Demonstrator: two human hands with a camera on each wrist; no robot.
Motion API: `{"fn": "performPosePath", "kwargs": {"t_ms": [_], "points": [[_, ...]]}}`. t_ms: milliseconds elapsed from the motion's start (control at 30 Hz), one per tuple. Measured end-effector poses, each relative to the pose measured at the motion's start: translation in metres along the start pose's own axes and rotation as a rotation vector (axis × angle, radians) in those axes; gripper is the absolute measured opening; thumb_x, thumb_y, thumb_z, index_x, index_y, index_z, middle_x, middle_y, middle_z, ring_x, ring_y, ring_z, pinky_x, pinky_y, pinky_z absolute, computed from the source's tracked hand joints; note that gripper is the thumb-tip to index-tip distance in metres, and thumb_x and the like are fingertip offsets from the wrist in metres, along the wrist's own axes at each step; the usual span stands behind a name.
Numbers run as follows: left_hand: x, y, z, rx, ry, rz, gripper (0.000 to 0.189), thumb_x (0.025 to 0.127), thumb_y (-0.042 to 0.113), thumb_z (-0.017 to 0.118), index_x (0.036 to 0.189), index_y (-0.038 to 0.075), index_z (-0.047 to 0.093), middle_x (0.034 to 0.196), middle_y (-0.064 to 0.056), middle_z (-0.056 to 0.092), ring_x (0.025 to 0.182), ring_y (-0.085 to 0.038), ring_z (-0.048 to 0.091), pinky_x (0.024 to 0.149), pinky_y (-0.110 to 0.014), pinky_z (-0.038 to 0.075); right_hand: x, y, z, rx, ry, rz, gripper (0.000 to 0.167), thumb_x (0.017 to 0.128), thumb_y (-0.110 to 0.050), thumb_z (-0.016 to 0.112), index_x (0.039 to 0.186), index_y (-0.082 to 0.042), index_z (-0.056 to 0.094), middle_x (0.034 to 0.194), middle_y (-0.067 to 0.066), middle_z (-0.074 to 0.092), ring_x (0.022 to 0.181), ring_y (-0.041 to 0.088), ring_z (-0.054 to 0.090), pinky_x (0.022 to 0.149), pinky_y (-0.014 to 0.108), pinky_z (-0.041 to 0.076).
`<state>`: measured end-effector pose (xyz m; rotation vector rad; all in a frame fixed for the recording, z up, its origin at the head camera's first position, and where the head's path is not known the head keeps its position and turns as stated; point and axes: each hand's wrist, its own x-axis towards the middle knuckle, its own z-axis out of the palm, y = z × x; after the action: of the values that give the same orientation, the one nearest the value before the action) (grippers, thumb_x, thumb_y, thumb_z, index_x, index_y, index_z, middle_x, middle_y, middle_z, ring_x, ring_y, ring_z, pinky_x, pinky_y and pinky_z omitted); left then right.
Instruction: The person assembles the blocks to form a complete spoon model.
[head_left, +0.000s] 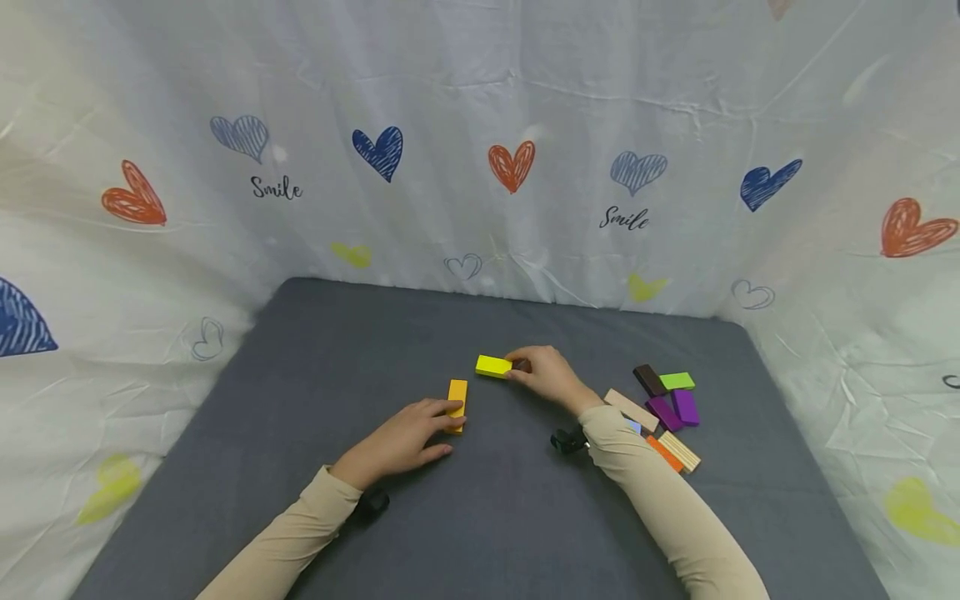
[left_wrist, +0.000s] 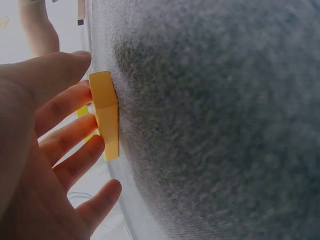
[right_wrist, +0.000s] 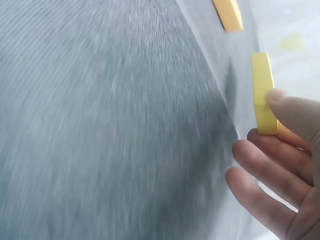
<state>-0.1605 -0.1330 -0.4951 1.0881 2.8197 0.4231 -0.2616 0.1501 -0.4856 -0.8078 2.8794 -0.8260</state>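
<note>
An orange-yellow wooden block (head_left: 457, 390) lies on the grey cloth near the middle of the table. My left hand (head_left: 405, 437) rests its fingertips on it, fingers loosely extended; the left wrist view shows the fingers against the block's side (left_wrist: 107, 120) with the thumb apart. Farther back and to the right, my right hand (head_left: 551, 375) pinches a bright yellow block (head_left: 492, 367) by its right end. In the right wrist view the thumb presses the yellow block (right_wrist: 262, 80) against the index finger, while the other fingers stay spread below.
On the right lie several loose blocks: dark brown (head_left: 649, 380), green (head_left: 677, 381), two purple ones (head_left: 686, 407), beige (head_left: 632, 410), striped (head_left: 679, 451) and orange (head_left: 664, 454). My right sleeve (head_left: 637, 467) partly covers a blue block (head_left: 633, 426). A white curtain (head_left: 450, 208) hangs behind the table.
</note>
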Motion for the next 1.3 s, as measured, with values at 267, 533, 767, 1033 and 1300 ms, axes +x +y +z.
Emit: {"fn": "performPosePath", "kwargs": {"t_ms": [267,533,767,1033,1300], "points": [[0.0,-0.001,0.0,0.003,0.024,0.021,0.046,0.094,0.035,0.068,0.137,0.02,0.061,0.149,-0.003,0.05,0.133,-0.026,0.051,0.11,-0.046,0.044,0.016,-0.015,0.017,-0.044,0.017,-0.036,0.031,0.094,-0.028,0.069,0.12,-0.012,0.072,0.112,0.006,0.074,0.087,0.016,0.07,0.076,0.033,0.057],[0.001,0.0,-0.002,-0.002,0.031,0.029,0.045,0.094,0.034,0.068,0.135,0.019,0.062,0.147,-0.003,0.052,0.13,-0.025,0.053,0.108,-0.045,0.045,0.025,-0.021,0.028,-0.073,0.009,-0.037,0.032,0.093,-0.03,0.069,0.119,-0.012,0.072,0.111,0.006,0.074,0.087,0.016,0.069,0.078,0.034,0.057],[0.001,0.001,-0.005,0.0,0.036,0.027,0.044,0.093,0.034,0.069,0.134,0.018,0.063,0.146,-0.003,0.054,0.127,-0.024,0.054,0.107,-0.044,0.047,0.028,-0.026,0.033,-0.086,0.004,-0.069,0.032,0.093,-0.03,0.07,0.119,-0.013,0.072,0.107,0.004,0.074,0.082,0.012,0.065,0.073,0.031,0.055],[0.003,0.0,-0.004,-0.002,0.045,0.033,0.043,0.093,0.034,0.069,0.133,0.019,0.064,0.145,-0.003,0.054,0.127,-0.024,0.054,0.107,-0.044,0.046,0.028,-0.026,0.037,-0.086,0.015,-0.079,0.033,0.092,-0.033,0.07,0.119,-0.015,0.073,0.11,0.003,0.074,0.08,0.01,0.064,0.07,0.027,0.054],[0.003,-0.001,-0.003,-0.009,0.042,0.033,0.043,0.093,0.034,0.069,0.133,0.019,0.064,0.145,-0.002,0.054,0.127,-0.024,0.054,0.107,-0.044,0.046,0.028,-0.025,0.039,-0.092,0.007,-0.071,0.033,0.091,-0.036,0.07,0.119,-0.018,0.073,0.111,-0.001,0.072,0.082,0.009,0.063,0.071,0.026,0.052]]}}
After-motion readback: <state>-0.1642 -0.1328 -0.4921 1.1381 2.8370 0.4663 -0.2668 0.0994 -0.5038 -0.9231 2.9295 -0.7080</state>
